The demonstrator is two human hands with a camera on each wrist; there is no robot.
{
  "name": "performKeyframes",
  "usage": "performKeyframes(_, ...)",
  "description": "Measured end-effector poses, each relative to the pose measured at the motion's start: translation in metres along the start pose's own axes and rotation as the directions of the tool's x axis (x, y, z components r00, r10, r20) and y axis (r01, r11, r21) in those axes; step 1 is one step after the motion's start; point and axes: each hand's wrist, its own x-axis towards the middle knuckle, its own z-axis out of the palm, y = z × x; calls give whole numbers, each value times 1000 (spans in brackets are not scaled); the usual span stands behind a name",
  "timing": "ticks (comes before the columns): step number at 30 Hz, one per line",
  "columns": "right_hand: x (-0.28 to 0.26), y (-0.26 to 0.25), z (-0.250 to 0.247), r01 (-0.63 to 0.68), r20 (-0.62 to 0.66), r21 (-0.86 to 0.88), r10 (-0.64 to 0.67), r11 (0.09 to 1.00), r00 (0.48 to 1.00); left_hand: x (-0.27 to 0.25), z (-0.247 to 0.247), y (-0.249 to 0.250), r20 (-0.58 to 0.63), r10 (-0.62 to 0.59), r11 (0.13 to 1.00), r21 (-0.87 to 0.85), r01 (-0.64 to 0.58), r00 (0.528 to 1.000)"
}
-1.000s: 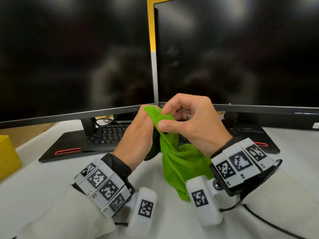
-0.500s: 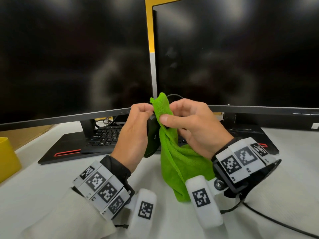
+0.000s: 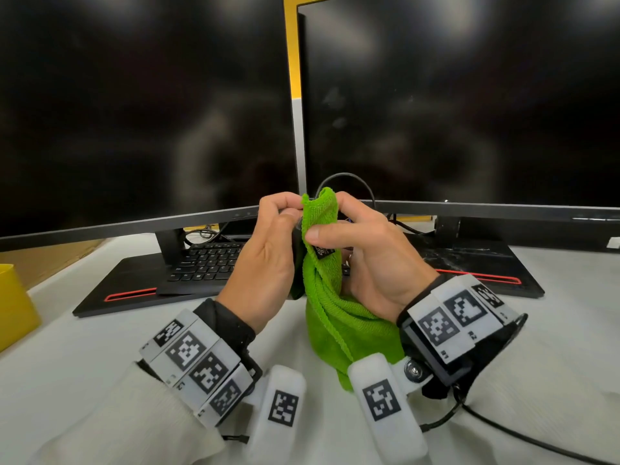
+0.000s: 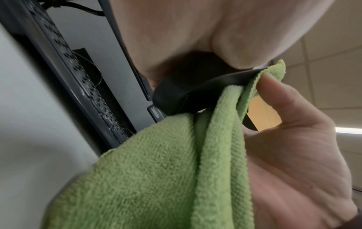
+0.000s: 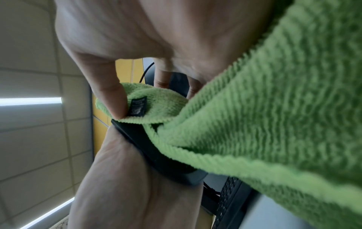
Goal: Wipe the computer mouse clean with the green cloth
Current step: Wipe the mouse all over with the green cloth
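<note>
My left hand point(image 3: 268, 250) grips a black computer mouse point(image 4: 188, 89), held upright above the desk; in the head view only a dark sliver of the mouse point(image 3: 298, 263) shows between palm and cloth. A green cloth point(image 3: 335, 317) is draped over the mouse's face and hangs down to the desk. My right hand point(image 3: 362, 253) pinches the cloth's top fold against the mouse with thumb and forefinger. A black label point(image 3: 322, 251) on the cloth sits under the thumb. The mouse cable point(image 3: 349, 177) loops up behind the hands. The wrist views show the cloth point(image 5: 264, 120) covering the mouse point(image 5: 156, 155).
Two dark monitors point(image 3: 144, 112) point(image 3: 459, 102) stand close behind the hands on black bases with red stripes point(image 3: 131, 293). A black keyboard point(image 3: 208, 263) lies under the left monitor. A yellow container point(image 3: 13, 307) is at the far left. A black cable point(image 3: 523, 437) runs across the white desk at right.
Both hands have risen with the mouse and cloth. The cloth's top fold has moved up over the mouse's upper end, and the mouse cable loop now shows above the fingers.
</note>
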Motion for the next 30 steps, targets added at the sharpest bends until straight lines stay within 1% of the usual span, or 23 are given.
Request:
performKeyframes(3,-2,0,1,-4,25,56,3,998,1000,-1,1,0,-2,16,1000,0,-16,1000)
performKeyframes(9,-1,-1,6,-5,-4,45,6,999,1000,-2,1,0,12,32,999,-1,-32,999)
performKeyframes(13,0,2,7,-5,-9,99,6,995,1000,0,3,-1,0,4,998,-69,-4,1000)
performKeyframes(17,5,4,4,-50,-106,183,70,982,992,1,5,-1,-6,-41,992,-123,40,999)
performKeyframes(20,6,4,2,-89,-103,188,110,978,989,2,5,-2,-13,-40,990,-135,38,999)
performKeyframes(25,9,6,2,-113,-109,260,146,959,983,4,6,-4,-40,-64,983,-173,56,997)
performKeyframes(30,8,6,2,-141,-104,257,172,956,980,6,5,-4,-75,-105,981,-172,91,992)
